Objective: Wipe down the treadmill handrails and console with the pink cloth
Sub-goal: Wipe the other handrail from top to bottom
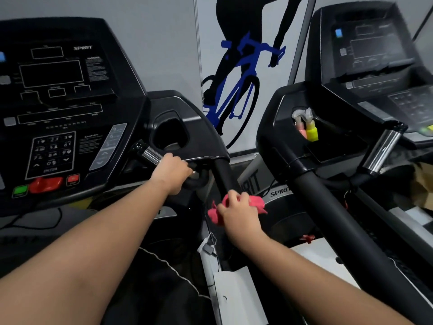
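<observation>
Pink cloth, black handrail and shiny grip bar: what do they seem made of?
Pink cloth: soft woven or terry fabric, judging by its crumpled folds. Black handrail: matte foam or rubber covering, probably; no glare. Grip bar: polished metal, apparently; bright mirror-like streaks.

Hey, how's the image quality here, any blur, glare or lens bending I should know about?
Head view: the left console is fairly sharp, keypad digits readable; the right treadmill's console is smeared and unreadable; glare streaks the chrome grip bar the left hand holds; wide-angle bending stretches both forearms at the bottom; the pink cloth in the right hand is evenly lit.
</observation>
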`<move>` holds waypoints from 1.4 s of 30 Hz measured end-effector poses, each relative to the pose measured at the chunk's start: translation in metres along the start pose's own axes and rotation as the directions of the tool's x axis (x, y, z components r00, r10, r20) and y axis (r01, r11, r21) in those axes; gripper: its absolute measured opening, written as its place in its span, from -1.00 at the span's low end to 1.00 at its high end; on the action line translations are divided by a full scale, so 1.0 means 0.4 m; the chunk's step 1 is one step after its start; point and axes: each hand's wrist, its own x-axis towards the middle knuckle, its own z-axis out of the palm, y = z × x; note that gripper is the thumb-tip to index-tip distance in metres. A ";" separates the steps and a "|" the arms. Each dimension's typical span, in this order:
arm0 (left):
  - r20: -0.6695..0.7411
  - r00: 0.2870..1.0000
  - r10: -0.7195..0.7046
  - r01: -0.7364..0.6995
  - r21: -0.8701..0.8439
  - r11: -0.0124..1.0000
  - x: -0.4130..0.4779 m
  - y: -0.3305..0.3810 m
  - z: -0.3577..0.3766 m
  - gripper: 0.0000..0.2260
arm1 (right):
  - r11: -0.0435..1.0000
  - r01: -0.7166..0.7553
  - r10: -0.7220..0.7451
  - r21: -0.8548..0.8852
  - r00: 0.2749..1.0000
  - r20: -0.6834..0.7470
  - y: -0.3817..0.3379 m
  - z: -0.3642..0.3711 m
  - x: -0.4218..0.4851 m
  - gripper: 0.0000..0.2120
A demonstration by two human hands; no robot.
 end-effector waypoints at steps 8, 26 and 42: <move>-0.175 0.983 -0.056 -0.018 -0.399 0.917 -0.055 0.059 0.042 -0.55 | 0.956 0.082 0.022 -0.282 0.937 0.349 -0.074 -0.042 -0.128 -0.72; 0.078 0.864 -0.498 0.210 -0.954 0.214 -0.319 0.054 0.087 -0.93 | 0.165 -0.022 0.228 0.986 0.974 -0.017 -0.118 -0.086 0.095 -0.58; -0.216 0.700 -0.681 0.136 -0.896 0.423 -0.106 -0.169 0.072 -0.72 | -0.579 -0.171 0.415 0.797 0.780 0.469 -0.211 -0.022 0.328 -0.79</move>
